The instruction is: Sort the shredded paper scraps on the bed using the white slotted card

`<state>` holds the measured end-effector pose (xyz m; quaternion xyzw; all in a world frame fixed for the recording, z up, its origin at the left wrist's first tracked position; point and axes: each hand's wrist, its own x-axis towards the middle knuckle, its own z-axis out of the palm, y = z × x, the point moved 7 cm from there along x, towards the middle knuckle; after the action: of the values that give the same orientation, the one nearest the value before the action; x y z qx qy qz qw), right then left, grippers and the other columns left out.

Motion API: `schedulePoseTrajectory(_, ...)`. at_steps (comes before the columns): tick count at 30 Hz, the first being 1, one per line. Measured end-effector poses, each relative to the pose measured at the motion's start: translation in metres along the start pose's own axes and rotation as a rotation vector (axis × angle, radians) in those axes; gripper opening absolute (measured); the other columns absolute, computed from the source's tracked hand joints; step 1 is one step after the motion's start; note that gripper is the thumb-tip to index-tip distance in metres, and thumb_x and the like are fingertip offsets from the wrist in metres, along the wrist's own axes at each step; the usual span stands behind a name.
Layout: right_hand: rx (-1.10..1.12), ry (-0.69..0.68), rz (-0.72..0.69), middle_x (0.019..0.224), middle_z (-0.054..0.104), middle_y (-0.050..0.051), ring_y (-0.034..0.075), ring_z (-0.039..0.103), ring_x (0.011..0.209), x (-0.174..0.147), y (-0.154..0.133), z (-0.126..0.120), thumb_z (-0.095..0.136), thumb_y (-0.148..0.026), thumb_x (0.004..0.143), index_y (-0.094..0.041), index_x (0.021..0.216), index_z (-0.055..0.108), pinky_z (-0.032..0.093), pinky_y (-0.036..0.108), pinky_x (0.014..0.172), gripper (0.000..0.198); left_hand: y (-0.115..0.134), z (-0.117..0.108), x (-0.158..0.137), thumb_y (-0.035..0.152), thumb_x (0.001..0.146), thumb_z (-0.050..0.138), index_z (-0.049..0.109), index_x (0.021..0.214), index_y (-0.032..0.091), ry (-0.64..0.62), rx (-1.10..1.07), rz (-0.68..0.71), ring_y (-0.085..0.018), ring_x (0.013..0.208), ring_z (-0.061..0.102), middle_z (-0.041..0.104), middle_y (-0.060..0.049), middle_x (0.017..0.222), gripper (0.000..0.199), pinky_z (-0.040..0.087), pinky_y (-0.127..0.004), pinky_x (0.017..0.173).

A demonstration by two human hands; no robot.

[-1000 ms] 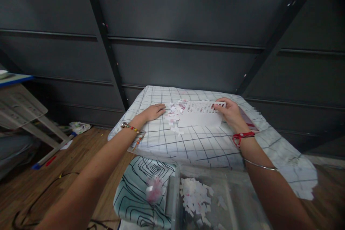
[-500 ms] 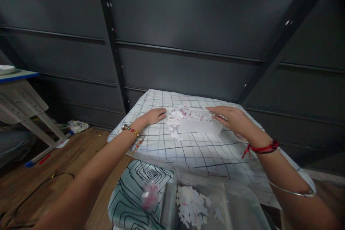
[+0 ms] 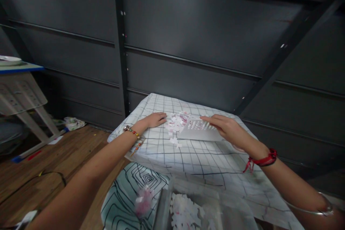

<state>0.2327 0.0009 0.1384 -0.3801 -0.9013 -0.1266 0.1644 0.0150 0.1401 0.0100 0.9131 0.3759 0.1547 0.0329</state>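
Note:
A heap of small white paper pieces (image 3: 176, 122), some with pink marks, lies on the white checked cloth (image 3: 199, 154). My left hand (image 3: 156, 119) rests at the heap's left edge, palm down, fingers stretched out. Right of the heap is a white slotted plastic basket (image 3: 201, 134), tilted, with its mouth seemingly towards the paper. My right hand (image 3: 225, 127) grips the basket's right part, the index finger lying along its top. My thumb is mostly hidden there.
Near me, a clear plastic bin (image 3: 165, 205) holds more white paper pieces (image 3: 185, 212). Left of it, a small pink-and-white bundle (image 3: 144, 201) lies on green patterned fabric (image 3: 118, 201). A dark panelled wall (image 3: 188, 64) stands behind the table. A desk (image 3: 21, 86) is at far left.
My view has shifted slightly. My right hand has moved a little left over the basket, which has tipped somewhat. My left hand stays beside the paper heap.

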Motion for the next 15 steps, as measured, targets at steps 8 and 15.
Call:
schedulePoseTrajectory(8, -0.045, 0.043, 0.077, 0.094, 0.066, 0.004, 0.018, 0.062, 0.080, -0.009, 0.000, -0.006, 0.038, -0.008, 0.081, -0.029, 0.125, 0.053, 0.053, 0.032, 0.072, 0.051, 0.000, 0.003, 0.001, 0.039, 0.091, 0.032, 0.051, 0.116, 0.016, 0.017, 0.004, 0.029, -0.024, 0.117, 0.050, 0.055, -0.012, 0.128, 0.039, 0.036, -0.035, 0.098)
schedulePoseTrajectory(15, -0.028, -0.004, 0.039, 0.088, 0.065, 0.003, 0.015, 0.062, 0.077, -0.022, -0.017, -0.004, 0.034, -0.004, 0.080, -0.028, 0.126, 0.051, 0.053, 0.028, 0.069, 0.054, -0.003, 0.006, 0.004, 0.039, 0.091, 0.032, 0.052, 0.113, 0.015, 0.037, 0.029, 0.009, -0.026, 0.111, 0.054, 0.057, -0.013, 0.123, 0.038, 0.041, -0.036, 0.093)
